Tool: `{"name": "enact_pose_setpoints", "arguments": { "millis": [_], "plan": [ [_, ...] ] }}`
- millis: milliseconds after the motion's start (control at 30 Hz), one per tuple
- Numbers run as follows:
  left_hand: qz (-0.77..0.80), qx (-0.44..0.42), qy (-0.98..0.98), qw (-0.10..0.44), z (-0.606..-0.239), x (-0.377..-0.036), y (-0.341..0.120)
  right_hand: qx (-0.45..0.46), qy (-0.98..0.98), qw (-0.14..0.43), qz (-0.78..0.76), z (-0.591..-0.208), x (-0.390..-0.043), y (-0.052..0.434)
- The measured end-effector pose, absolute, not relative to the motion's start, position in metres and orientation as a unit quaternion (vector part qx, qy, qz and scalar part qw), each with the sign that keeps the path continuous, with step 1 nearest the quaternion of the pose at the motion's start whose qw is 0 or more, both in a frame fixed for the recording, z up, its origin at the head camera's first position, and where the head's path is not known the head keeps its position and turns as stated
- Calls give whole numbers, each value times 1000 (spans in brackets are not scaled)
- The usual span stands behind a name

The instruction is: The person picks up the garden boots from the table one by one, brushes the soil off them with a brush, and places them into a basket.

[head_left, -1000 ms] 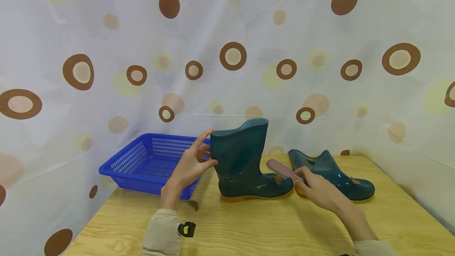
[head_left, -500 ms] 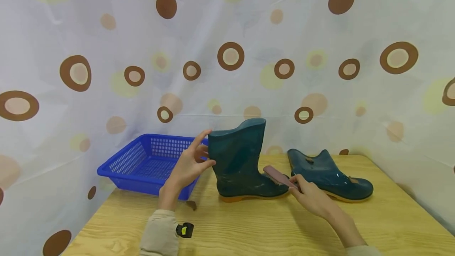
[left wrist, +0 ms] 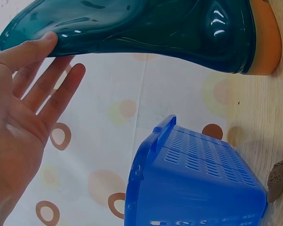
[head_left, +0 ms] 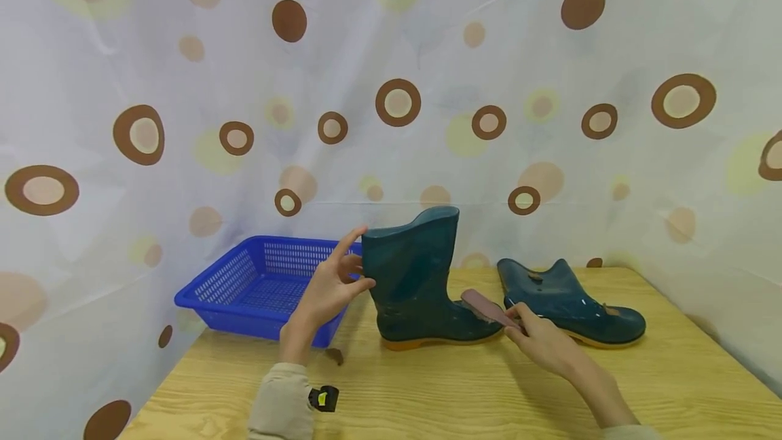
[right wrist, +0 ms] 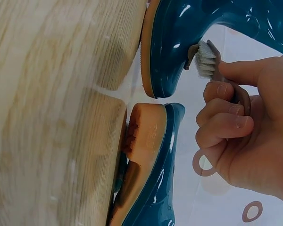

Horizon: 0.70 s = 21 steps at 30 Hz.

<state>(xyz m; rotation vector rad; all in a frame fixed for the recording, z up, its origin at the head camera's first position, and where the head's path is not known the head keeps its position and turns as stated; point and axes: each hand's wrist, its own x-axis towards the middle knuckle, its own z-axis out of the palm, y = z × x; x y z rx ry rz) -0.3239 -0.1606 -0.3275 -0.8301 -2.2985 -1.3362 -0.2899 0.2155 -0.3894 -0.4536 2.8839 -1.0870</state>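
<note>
A dark teal rubber boot with an orange sole stands upright on the wooden table. My left hand touches the back of its shaft with straight fingers; the boot fills the top of the left wrist view. My right hand grips a pinkish-brown brush, whose white bristles press against the boot's toe. A second teal boot lies on its side just right of the first; its orange sole shows in the right wrist view.
A blue perforated plastic basket sits at the table's back left, beside my left hand. A small brown scrap lies on the table in front of it. A spotted white curtain hangs behind and at both sides.
The brush has stroked down the upright boot's toe and back up a little toward the right. My left hand stays at the shaft.
</note>
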Motion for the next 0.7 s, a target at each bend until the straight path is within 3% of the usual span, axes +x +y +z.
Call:
{"name": "enact_pose_setpoints", "arguments": {
  "millis": [700],
  "plan": [
    [-472,-284,-817,171,-325,-322,-159,-129,925,-18,-356,-385,-285,218]
  ]
}}
